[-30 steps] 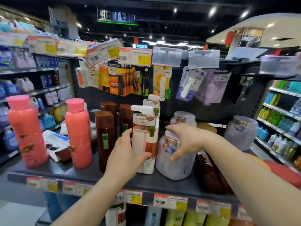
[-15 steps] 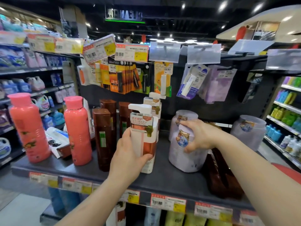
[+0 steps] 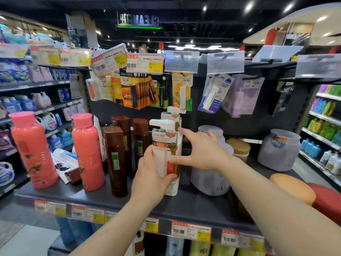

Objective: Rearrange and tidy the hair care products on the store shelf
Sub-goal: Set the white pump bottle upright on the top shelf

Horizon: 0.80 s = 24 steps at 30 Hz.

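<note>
Pump bottles: two white pump bottles stand mid-shelf, the front pump bottle point(image 3: 167, 154) just ahead of the rear pump bottle point(image 3: 174, 115).
Other products: two pink bottles point(image 3: 87, 154), three brown bottles point(image 3: 115, 159), three pale purple jars point(image 3: 279, 150).
Left hand point(image 3: 150, 179): fingers and thumb curled around the front pump bottle's lower body.
Right hand point(image 3: 204, 151): fingers spread apart, thumb against the front bottle's side, forefinger reaching toward the rear one.
Shelf point(image 3: 193, 206): dark, price tags along its edge.

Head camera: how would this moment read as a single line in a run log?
left hand: grips white pump bottle | right hand: open, fingers spread beside it | lavender jar: released, upright on shelf
</note>
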Available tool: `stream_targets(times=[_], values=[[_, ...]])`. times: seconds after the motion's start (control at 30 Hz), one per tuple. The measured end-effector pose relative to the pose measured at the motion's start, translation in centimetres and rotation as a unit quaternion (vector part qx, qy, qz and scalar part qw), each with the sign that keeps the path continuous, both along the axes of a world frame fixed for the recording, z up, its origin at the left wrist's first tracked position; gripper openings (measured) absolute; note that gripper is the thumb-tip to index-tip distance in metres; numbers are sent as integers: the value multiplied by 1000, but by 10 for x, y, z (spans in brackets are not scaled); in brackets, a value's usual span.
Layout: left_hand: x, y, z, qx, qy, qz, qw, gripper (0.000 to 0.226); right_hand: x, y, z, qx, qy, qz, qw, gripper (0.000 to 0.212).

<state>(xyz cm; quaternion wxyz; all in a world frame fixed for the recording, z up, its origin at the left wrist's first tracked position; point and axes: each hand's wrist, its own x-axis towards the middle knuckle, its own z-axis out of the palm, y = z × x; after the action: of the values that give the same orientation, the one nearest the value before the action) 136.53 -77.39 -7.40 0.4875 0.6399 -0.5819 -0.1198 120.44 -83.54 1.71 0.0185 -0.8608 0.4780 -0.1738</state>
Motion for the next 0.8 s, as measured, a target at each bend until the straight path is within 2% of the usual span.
stream_targets(times=[0.1,0.27,0.47,0.8], values=[[-5,-9,0,-1,7,-4,1000,90,8,-6,0,-1,-15,-16,1000,84],[-14,-28,2,4,-12,27,1000,96,10,-20,1,17,-25,-27,999,66],[-17,-43,4,20,-26,55,998,98,19,-34,4,56,-3,-45,997,66],[-12,-39,6,38,-43,47,997,101,19,-35,2,55,5,-46,997,70]])
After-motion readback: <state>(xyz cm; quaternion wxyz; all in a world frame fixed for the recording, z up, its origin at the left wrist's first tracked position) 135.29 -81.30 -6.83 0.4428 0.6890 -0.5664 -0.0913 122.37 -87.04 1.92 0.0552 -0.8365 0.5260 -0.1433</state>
